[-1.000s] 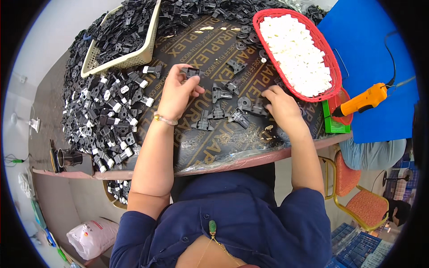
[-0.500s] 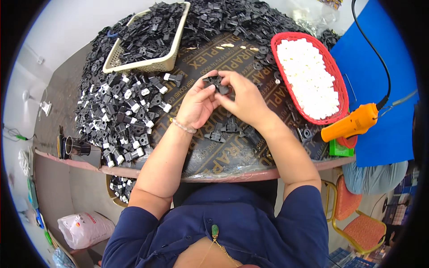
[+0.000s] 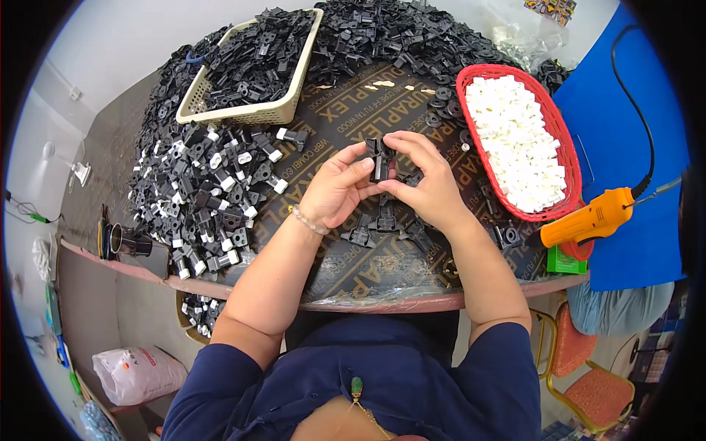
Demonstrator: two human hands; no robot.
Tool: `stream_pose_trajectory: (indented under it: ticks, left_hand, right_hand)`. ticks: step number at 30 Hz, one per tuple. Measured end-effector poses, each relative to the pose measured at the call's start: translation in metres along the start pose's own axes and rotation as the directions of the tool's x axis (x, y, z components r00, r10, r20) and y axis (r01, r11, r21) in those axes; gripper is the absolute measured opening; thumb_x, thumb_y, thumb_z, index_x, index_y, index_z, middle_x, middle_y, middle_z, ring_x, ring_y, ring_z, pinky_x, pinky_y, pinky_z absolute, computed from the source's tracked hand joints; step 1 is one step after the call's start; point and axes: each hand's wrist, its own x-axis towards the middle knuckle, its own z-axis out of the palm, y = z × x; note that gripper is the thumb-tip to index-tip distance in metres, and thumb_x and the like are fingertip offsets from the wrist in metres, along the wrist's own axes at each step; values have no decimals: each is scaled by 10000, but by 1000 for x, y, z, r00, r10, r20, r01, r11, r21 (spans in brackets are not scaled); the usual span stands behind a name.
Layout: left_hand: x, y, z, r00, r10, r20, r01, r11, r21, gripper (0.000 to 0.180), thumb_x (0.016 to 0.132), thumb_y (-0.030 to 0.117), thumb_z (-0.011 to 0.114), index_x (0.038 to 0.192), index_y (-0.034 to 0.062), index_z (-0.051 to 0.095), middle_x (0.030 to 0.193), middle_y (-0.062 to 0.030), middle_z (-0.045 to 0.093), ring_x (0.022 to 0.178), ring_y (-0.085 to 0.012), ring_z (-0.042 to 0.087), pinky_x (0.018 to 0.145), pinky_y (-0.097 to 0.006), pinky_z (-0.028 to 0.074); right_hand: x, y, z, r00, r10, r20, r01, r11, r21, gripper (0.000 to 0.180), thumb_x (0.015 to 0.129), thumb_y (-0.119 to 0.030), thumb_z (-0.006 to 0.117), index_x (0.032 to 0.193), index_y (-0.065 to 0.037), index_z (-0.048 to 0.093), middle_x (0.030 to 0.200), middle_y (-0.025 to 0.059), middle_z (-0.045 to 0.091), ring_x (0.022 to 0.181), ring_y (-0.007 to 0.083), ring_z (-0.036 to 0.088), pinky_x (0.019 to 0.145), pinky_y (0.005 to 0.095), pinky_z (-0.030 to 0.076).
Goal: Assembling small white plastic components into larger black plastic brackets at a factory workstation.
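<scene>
My left hand [image 3: 340,185] and my right hand [image 3: 425,178] meet above the middle of the dark table [image 3: 382,273]. Together they pinch a small black plastic part [image 3: 380,156] between thumbs and fingertips, held upright. A bead bracelet circles my left wrist. Under the hands lie several loose black plastic pieces [image 3: 386,224] on the tabletop. Left of my left hand spreads a heap of black parts with white inserts [image 3: 213,195].
A beige basket [image 3: 254,112] of black parts stands at the back left. A red oval basket [image 3: 546,213] of white pieces sits on the right, with an orange corded tool [image 3: 592,217] beside it. Black parts are piled along the far edge. A chair [image 3: 577,353] stands lower right.
One second ago my hands were apart, each reaching among the parts. They have come together and lifted a black part between them.
</scene>
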Motion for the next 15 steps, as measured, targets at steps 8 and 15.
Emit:
stream_pose_trajectory:
  ticks: [8, 15]
  left_hand:
    - [-2, -2, 10, 1000, -12, 15, 10, 996, 89, 376, 988, 67, 602, 1350, -6, 528, 1175, -127, 673, 1054, -211, 683, 915, -356, 580]
    - [-8, -16, 15, 994, 110, 27, -105, 801, 589, 323, 976, 36, 602, 1274, -69, 532, 1122, -102, 678, 998, -143, 678, 865, -258, 535]
  right_hand:
    - [0, -2, -2, 987, -161, 16, 160, 955, -249, 549, 736, -119, 820, 1242, -20, 631, 1266, 129, 609, 1187, 285, 583, 1009, 391, 466]
    - [2, 3, -16, 975, 224, -7, -224, 974, 33, 335, 901, -182, 719, 1152, 28, 647, 1071, 97, 661, 967, 176, 620, 862, 308, 494]
